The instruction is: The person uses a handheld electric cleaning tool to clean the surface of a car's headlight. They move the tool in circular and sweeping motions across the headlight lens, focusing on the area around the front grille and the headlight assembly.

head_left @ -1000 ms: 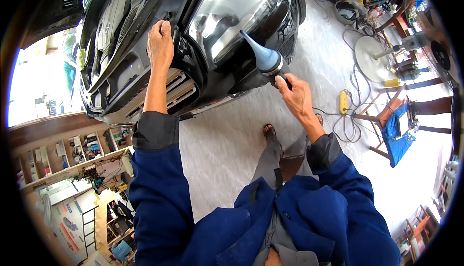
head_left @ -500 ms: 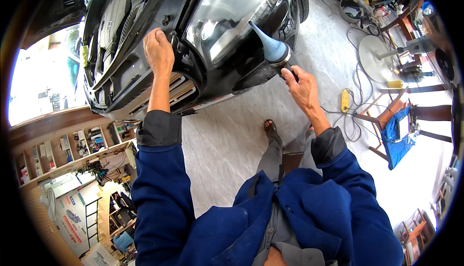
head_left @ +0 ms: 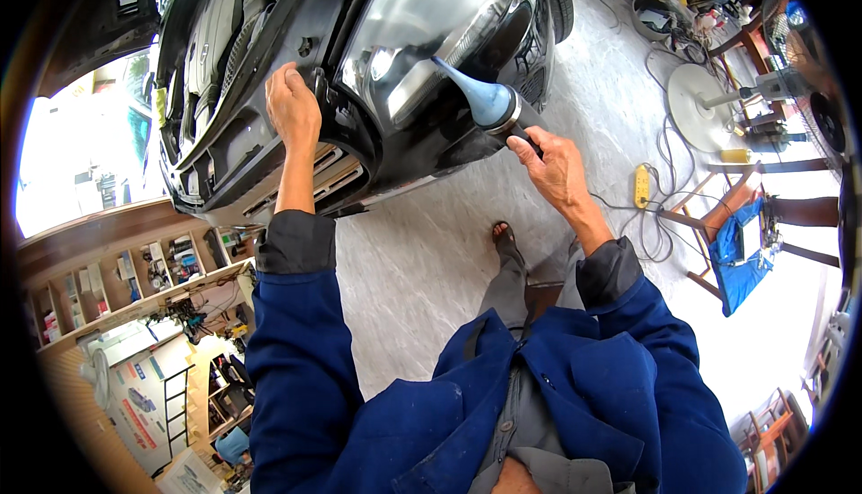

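In my right hand [head_left: 557, 169] is the dark handle of a headlight vapor cup [head_left: 488, 103], which has a blue cone-shaped spout. Its narrow curved tip points up and left, in front of the large clear headlight [head_left: 422, 18] of a black car; whether they touch I cannot tell. Whitish haze and reflections show on the lens. My left hand [head_left: 294, 110] is at the car's black front panel [head_left: 238, 139], left of the headlight. Its fingers are curled together, and anything inside them is hidden.
The car's hood is up over the engine bay [head_left: 205, 40]. On the right are a fan with a round base [head_left: 698, 108], a yellow power strip [head_left: 641, 186], loose cords and a wooden chair [head_left: 709, 224] with a blue cloth. Shelves [head_left: 135, 278] stand at left.
The vapor cup in my right hand has shifted left and slightly down, its spout tip moving across the headlight. My left hand stays at the front panel, a little lower.
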A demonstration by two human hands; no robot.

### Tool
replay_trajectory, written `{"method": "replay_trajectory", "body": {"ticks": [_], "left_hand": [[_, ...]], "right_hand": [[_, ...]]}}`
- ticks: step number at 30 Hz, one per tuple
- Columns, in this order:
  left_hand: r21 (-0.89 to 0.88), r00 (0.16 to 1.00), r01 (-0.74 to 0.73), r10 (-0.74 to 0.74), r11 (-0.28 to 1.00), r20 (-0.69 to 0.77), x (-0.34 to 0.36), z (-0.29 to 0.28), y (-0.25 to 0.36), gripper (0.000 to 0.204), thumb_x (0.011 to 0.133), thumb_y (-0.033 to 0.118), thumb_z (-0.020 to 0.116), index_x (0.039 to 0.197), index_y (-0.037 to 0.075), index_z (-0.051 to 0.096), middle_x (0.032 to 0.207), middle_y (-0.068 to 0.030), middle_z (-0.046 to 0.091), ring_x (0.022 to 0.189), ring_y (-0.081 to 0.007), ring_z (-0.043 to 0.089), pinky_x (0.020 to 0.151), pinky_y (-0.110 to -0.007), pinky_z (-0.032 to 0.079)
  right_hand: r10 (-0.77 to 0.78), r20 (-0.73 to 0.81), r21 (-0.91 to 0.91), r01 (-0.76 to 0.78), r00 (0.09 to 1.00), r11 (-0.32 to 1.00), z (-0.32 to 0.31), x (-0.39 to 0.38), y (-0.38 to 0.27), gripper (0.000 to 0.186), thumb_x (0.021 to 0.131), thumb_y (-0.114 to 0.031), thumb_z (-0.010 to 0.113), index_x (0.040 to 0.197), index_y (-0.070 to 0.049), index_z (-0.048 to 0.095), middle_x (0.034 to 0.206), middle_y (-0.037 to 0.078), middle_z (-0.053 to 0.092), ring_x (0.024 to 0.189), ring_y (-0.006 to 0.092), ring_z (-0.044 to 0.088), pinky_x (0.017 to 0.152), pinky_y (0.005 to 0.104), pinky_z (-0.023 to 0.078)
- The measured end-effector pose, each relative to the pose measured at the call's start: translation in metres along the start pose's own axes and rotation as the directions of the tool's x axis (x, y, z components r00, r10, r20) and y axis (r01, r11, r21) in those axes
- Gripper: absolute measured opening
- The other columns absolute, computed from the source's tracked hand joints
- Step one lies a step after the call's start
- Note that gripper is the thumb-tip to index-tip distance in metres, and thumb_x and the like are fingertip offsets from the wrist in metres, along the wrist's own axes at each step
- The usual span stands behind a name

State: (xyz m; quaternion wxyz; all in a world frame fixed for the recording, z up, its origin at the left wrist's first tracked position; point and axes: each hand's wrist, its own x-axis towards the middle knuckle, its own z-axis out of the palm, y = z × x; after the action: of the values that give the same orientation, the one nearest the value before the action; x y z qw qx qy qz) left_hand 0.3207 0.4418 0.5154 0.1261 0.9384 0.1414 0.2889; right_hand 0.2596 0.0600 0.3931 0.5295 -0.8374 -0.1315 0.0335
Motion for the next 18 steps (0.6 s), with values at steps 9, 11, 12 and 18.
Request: {"method": "replay_trajectory", "body": {"ticks": [9, 11, 12, 18], "left_hand": [[-0.012, 1.0, 0.011, -0.011, 1.0, 0.002, 0.0, -0.001, -0.001, 0.038, 0.104, 0.022, 0.043, 0.12, -0.002, 0.068, 0.123, -0.0209, 0.066, 0.114, -0.0381, 0.063, 0.1, -0.045, 0.048], [-0.018, 1.0, 0.023, -0.023, 1.0, 0.011, 0.0, -0.002, 0.0, 0.038, 0.104, 0.022, 0.043, 0.12, -0.002, 0.068, 0.123, -0.0209, 0.066, 0.114, -0.0381, 0.063, 0.101, -0.044, 0.047], [-0.018, 1.0, 0.024, -0.024, 1.0, 0.013, 0.0, -0.002, 0.0, 0.038, 0.104, 0.022, 0.043, 0.12, -0.002, 0.068, 0.123, -0.0208, 0.066, 0.114, -0.038, 0.063, 0.101, -0.044, 0.047], [-0.029, 0.999, 0.035, -0.035, 0.999, 0.017, 0.0, -0.001, 0.0, 0.039, 0.105, 0.022, 0.043, 0.12, -0.002, 0.068, 0.123, -0.0204, 0.067, 0.116, -0.0373, 0.063, 0.102, -0.044, 0.047]], "right_hand": [[0.191, -0.005, 0.165, -0.188, 0.982, 0.968, -0.013, 0.009, 0.015, 0.039, 0.101, -0.04, 0.066, 0.095, -0.002, 0.067, 0.068, 0.015, 0.057, 0.061, 0.0279, 0.058, 0.062, 0.0391, 0.047], [0.189, -0.009, 0.159, -0.185, 0.982, 0.97, -0.017, 0.012, 0.018, 0.04, 0.102, -0.041, 0.066, 0.095, -0.002, 0.067, 0.068, 0.014, 0.057, 0.061, 0.0263, 0.058, 0.061, 0.0386, 0.046], [0.196, -0.008, 0.162, -0.192, 0.981, 0.968, -0.019, 0.013, 0.02, 0.04, 0.102, -0.042, 0.065, 0.095, -0.002, 0.067, 0.067, 0.013, 0.057, 0.061, 0.0255, 0.057, 0.061, 0.0384, 0.046], [0.187, -0.023, 0.179, -0.18, 0.982, 0.967, -0.024, 0.019, 0.029, 0.042, 0.102, -0.043, 0.065, 0.093, -0.002, 0.066, 0.067, 0.012, 0.058, 0.06, 0.0253, 0.056, 0.061, 0.0381, 0.046]]}}
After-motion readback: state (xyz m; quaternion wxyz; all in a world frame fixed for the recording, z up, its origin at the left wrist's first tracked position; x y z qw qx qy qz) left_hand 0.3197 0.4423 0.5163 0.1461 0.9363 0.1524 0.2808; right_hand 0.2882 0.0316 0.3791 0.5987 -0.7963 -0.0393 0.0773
